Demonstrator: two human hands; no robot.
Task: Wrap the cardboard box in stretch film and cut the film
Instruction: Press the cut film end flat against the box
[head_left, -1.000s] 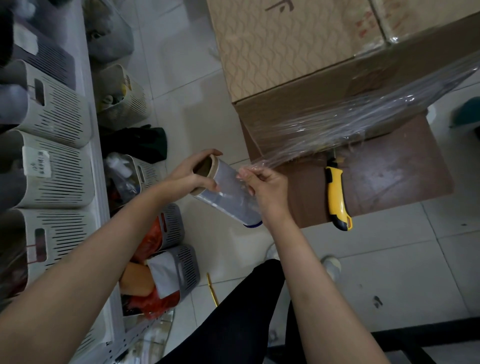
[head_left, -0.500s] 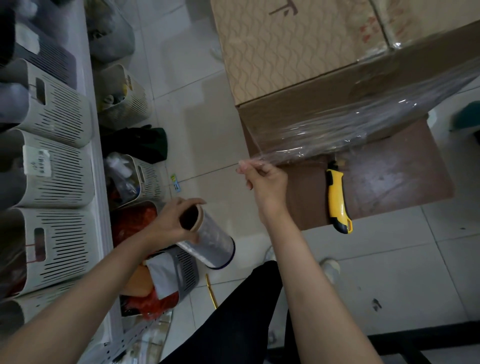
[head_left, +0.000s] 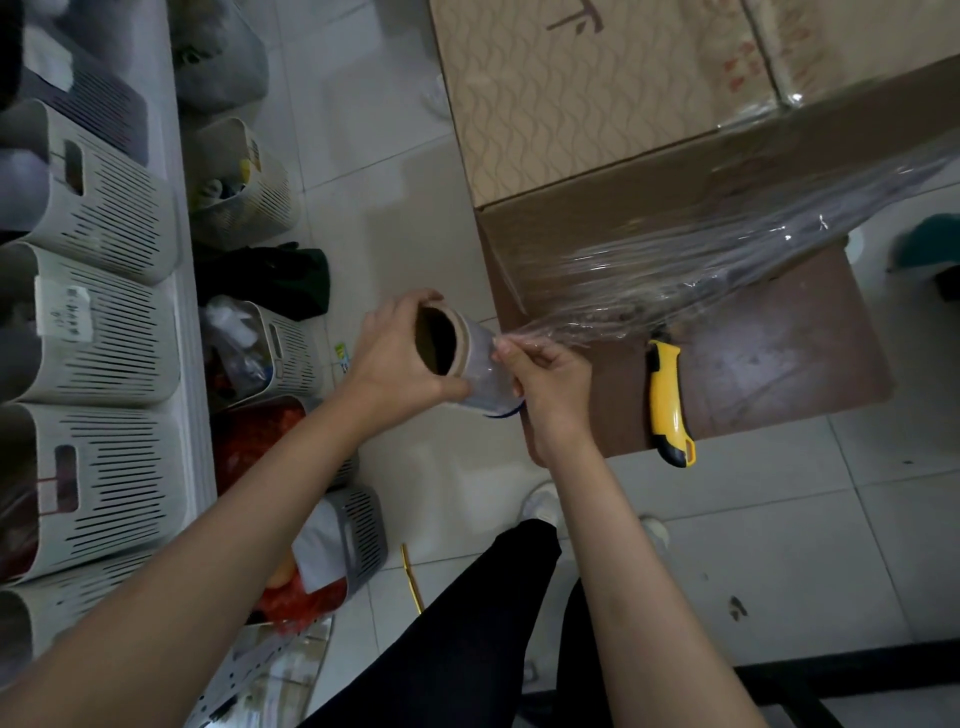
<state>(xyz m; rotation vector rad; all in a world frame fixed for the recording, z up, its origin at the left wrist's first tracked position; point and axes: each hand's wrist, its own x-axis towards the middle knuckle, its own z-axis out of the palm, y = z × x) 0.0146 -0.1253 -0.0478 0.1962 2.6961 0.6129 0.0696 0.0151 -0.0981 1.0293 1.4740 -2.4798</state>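
Gripping the stretch film roll (head_left: 480, 364) near its open cardboard-core end, the left hand (head_left: 395, 358) curls round the cylinder. The right hand (head_left: 550, 384) pinches the bunched, wrinkled clear film (head_left: 649, 280) right beside the roll. The film runs taut and glossy from the pinch across the side of the big brown cardboard box (head_left: 623, 130), whose top has a wavy print. The box sits on a dark flat board (head_left: 779, 353). A yellow-and-black utility knife (head_left: 667, 400) lies on the board near the right hand, untouched. Slotted pale plastic baskets (head_left: 104, 332) line the left; a glossy tiled floor (head_left: 779, 545) lies below.
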